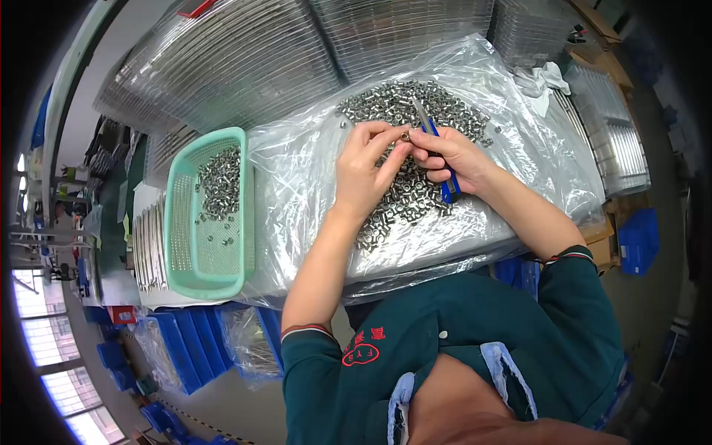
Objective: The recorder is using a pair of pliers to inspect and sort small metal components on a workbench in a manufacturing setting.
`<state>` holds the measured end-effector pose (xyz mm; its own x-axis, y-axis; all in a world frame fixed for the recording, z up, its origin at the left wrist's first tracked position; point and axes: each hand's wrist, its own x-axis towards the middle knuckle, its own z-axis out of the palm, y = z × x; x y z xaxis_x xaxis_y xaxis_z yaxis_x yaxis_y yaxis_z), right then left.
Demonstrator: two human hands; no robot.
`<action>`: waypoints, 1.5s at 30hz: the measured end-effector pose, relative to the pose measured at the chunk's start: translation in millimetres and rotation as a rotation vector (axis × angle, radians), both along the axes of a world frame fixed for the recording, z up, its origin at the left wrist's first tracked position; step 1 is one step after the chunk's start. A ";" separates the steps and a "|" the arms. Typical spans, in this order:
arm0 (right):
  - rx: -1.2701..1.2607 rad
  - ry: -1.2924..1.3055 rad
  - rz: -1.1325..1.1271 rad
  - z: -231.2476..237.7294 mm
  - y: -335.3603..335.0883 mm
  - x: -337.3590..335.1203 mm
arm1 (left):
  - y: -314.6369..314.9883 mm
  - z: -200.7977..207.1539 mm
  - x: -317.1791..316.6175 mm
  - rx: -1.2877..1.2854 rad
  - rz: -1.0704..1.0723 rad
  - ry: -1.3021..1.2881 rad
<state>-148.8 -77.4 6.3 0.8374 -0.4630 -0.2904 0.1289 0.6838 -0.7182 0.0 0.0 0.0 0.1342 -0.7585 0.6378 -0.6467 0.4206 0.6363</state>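
My left hand pinches a small metal ring-shaped part between thumb and forefinger, above a heap of similar parts. Close against it, my right hand is closed around a blue utility knife. The knife's blade points away from me, up past the fingers. My right fingertips are beside the small part; whether they touch it I cannot tell. Beneath both hands, the heap of shiny metal parts spreads over clear plastic sheeting on the table.
A pale green plastic basket with more metal parts stands on the left. Stacks of clear plastic trays line the back, with another stack at right. A white cloth lies at the back right. Blue bins sit below the table's left edge.
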 end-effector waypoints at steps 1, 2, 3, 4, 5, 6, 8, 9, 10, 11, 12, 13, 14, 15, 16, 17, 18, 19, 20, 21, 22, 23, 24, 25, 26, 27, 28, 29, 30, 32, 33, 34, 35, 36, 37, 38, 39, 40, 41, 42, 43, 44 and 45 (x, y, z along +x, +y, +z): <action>-0.002 0.008 0.000 0.3 0.1 0.0 | 0.0 0.0 -0.3 0.005 0.007 0.006; -0.004 0.015 0.001 0.4 0.1 0.0 | 0.1 -0.1 -0.4 0.010 0.014 0.012; -0.002 0.015 0.000 0.4 0.7 0.2 | 0.6 -0.2 0.0 0.012 0.013 0.012; 0.004 0.018 0.001 0.4 1.3 0.5 | 1.2 -0.3 0.7 0.023 0.013 0.012; 0.009 0.020 0.002 0.5 1.8 0.7 | 1.7 -0.4 1.1 0.035 0.013 0.012; 0.009 0.020 0.002 -0.1 1.5 0.6 | 1.6 -0.2 0.8 0.034 0.014 0.012; 0.009 0.015 0.005 -1.8 0.9 0.2 | 1.4 0.7 -0.6 0.044 0.010 0.069; 0.009 0.015 0.005 -1.0 1.0 0.5 | 1.3 1.7 -1.3 0.043 0.010 0.069; 0.010 0.018 0.003 0.4 1.2 1.0 | 1.5 3.2 -2.2 0.043 -0.002 0.113; 0.012 0.022 0.002 1.1 1.3 1.3 | 1.6 3.9 -2.7 0.043 -0.014 0.157; 0.011 0.022 0.002 1.3 1.4 1.3 | 1.8 4.1 -2.6 0.043 -0.013 0.156; 0.014 0.016 0.004 1.4 1.4 1.2 | 2.0 4.3 -2.4 0.050 -0.017 0.152; 0.017 0.010 0.006 1.5 1.4 1.2 | 2.1 4.4 -2.2 0.058 -0.021 0.148; 0.017 0.010 0.006 1.3 1.3 1.2 | 2.2 4.4 -2.0 0.057 -0.021 0.148; 0.020 0.014 0.005 0.9 1.2 1.2 | 2.4 4.3 -1.9 0.062 -0.015 0.141; 0.024 0.017 0.004 0.6 1.0 1.2 | 2.3 4.1 -1.6 0.067 -0.009 0.134; 0.023 0.017 0.004 0.6 1.1 1.4 | 2.2 3.3 -0.9 0.067 -0.009 0.134; 0.027 0.014 0.008 0.7 1.1 1.6 | 1.6 1.7 0.2 0.063 -0.012 0.121; 0.031 0.011 0.012 0.8 1.1 1.8 | 1.0 0.2 1.2 0.059 -0.014 0.108; 0.031 0.012 0.013 0.7 0.9 2.0 | 0.5 -1.3 2.1 0.059 -0.014 0.108; 0.021 0.019 0.010 0.7 0.7 2.3 | 0.0 -2.6 3.0 0.047 -0.007 0.086; 0.011 0.027 0.007 0.8 0.5 2.6 | -0.3 -3.1 3.5 0.035 0.000 0.064; 0.011 0.027 0.006 0.4 0.1 2.3 | -0.3 -0.6 1.4 0.035 -0.001 0.064; 0.020 0.024 -0.007 0.0 -0.1 2.0 | 0.5 4.3 -2.4 0.064 -0.006 0.145; 0.030 0.021 -0.020 -0.2 -0.3 1.6 | 0.9 7.0 -4.7 0.093 -0.010 0.226; 0.027 0.020 -0.020 0.5 0.1 1.6 | 1.1 6.7 -4.2 0.091 -0.010 0.225; 0.020 0.035 -0.018 1.3 0.9 1.4 | 1.2 5.0 -3.3 0.110 -0.024 0.251; 0.013 0.050 -0.017 2.1 1.2 1.2 | 0.9 2.9 -2.4 0.128 -0.039 0.277; -0.033 0.059 0.002 -0.6 0.4 1.4 | 0.1 -0.9 -0.7 0.125 -0.038 0.275; -0.077 0.039 0.008 2.0 1.8 1.3 | -1.4 -7.6 2.7 0.135 -0.082 0.430; -0.116 0.022 0.011 3.0 1.7 1.0 | -2.1 -7.4 3.2 0.133 -0.083 0.429; -0.217 0.058 0.020 3.3 -0.8 -0.2 | -2.0 -6.9 3.8 0.175 -0.097 0.558; -0.218 0.057 0.020 5.7 -2.5 -0.7 | -2.3 -6.3 4.7 0.217 -0.110 0.688; -0.216 0.006 -0.048 9.9 -3.4 -2.3 | -2.5 -4.2 5.0 0.203 -0.160 0.761; -0.213 -0.045 -0.117 12.0 -4.6 -3.8 | -2.3 -1.0 4.5 0.203 -0.159 0.762; -0.273 -0.058 -0.136 11.3 -7.9 -6.6 | -2.2 2.6 3.8 0.215 -0.166 0.825; -0.270 -0.059 -0.137 11.8 -8.6 -8.2 | -1.6 5.5 3.9 0.228 -0.172 0.887; -0.542 0.008 -0.209 12.9 -8.9 -9.8 | -1.0 6.9 3.9 0.231 -0.171 0.886; -0.813 0.077 -0.280 13.3 -8.8 -10.4 | -0.4 7.9 3.8 0.240 -0.154 0.881; -0.950 0.084 -0.348 11.1 -6.1 -8.0 | -0.2 7.8 3.7 0.248 -0.137 0.876; -0.947 0.084 -0.350 10.8 -6.0 -6.9 | -0.1 7.3 3.9 0.251 -0.137 0.874; -1.310 0.184 -0.425 11.0 -6.2 -6.3 | 0.1 6.7 4.5 0.253 -0.120 0.838; -1.674 0.290 -0.495 11.8 -6.4 -5.4 | -0.2 6.0 5.0 0.254 -0.103 0.802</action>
